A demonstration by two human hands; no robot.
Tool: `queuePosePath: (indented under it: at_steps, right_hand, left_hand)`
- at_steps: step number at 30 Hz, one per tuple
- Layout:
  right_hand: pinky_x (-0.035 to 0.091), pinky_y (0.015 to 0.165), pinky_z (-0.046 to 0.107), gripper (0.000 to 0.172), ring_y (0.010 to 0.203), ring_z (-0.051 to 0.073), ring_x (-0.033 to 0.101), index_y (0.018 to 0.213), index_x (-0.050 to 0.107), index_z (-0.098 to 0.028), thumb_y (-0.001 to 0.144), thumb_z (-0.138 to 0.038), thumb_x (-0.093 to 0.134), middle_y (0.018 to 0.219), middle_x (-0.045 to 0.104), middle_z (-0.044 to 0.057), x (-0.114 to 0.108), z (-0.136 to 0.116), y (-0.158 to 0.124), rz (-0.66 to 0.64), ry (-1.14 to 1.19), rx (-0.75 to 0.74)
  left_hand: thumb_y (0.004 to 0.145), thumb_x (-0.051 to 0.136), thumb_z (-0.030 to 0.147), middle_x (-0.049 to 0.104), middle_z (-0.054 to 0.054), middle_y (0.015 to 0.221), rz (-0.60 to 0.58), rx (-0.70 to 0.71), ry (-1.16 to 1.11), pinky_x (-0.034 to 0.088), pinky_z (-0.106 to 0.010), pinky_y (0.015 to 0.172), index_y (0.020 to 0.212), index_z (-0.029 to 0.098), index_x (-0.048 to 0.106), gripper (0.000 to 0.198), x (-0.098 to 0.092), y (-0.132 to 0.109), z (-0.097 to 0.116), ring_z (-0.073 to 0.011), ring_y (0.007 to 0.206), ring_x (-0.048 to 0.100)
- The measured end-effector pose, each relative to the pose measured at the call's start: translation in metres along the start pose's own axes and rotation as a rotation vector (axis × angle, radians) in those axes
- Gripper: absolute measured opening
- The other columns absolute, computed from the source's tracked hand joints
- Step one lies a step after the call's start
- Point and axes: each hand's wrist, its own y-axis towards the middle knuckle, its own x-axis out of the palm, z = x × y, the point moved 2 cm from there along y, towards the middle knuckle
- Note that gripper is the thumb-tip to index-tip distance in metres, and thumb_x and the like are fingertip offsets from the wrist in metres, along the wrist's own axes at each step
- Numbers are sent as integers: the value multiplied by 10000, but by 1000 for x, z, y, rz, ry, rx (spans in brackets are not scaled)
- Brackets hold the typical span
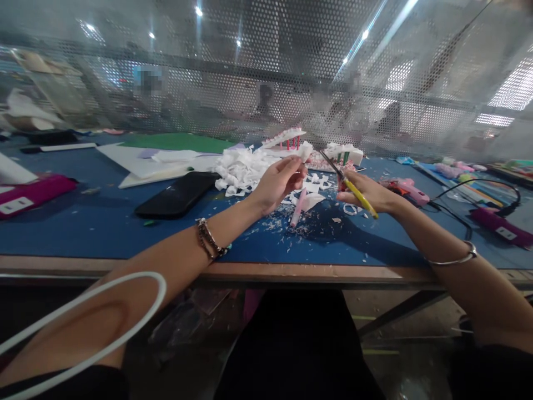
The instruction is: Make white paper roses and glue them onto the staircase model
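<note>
My left hand (280, 183) is raised over the table, fingertips pinched on a small white scrap of paper (305, 151). Just to its right, my right hand (361, 191) is closed around yellow-handled scissors (353, 190), seen nearly edge-on. Their dark tip points up and left towards the scrap, apart from it. A heap of torn white paper (239, 168) lies beyond my left wrist. Below and between the hands, a pink stick (298, 207) rests among fine white crumbs. Behind them stand a small white model with red posts (287, 141) and one with green posts (343, 154).
A black phone (177, 194) lies left of the heap, before white and green sheets (175, 143). Magenta power strips sit at far left (37, 194) and far right (502, 226). A pink glue gun (412, 191) with a black cable lies right. A perforated metal screen (250, 72) rises behind.
</note>
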Motion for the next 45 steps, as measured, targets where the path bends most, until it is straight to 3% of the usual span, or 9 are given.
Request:
queuePosePath:
  at_steps: [9, 17, 22, 27, 45]
  right_hand:
    - [313, 624, 269, 611, 641, 130, 418, 731, 469, -170, 729, -777, 397, 729, 481, 31, 9, -12, 6, 33, 40, -139]
    - [279, 586, 258, 583, 594, 112, 410, 701, 505, -168, 777, -733, 384, 665, 500, 18, 15, -12, 5, 57, -15, -114]
    - [252, 558, 267, 631, 545, 106, 355, 600, 430, -184, 779, -773, 286, 590, 449, 14, 12, -16, 4, 69, -116, -65]
    - [262, 556, 272, 678, 553, 117, 395, 569, 434, -186, 760, -807, 239, 579, 463, 31, 11, -15, 4, 82, -207, -15]
    - [240, 498, 280, 684, 456, 79, 283, 456, 374, -179, 815, -751, 265, 439, 359, -1, 7, -26, 1, 98, -218, 26]
  left_hand:
    - [878, 551, 294, 482, 42, 629, -43, -3, 96, 353, -160, 514, 730, 150, 500, 214, 3, -1, -4, -20, 493, 414]
    - [879, 539, 265, 491, 33, 592, -65, -44, 164, 318, -154, 475, 735, 127, 540, 199, 7, -3, -9, -21, 475, 422]
    - [897, 492, 225, 505, 28, 598, -74, -50, 141, 325, -149, 483, 765, 124, 555, 178, 4, -1, -10, -19, 478, 440]
    - [897, 486, 197, 501, 36, 574, -49, -69, 120, 324, -152, 485, 758, 124, 543, 167, 4, 0, -11, -20, 461, 428]
    - [921, 440, 165, 515, 24, 571, 11, -160, 54, 351, -151, 495, 751, 129, 517, 190, 6, 1, -12, -30, 483, 453]
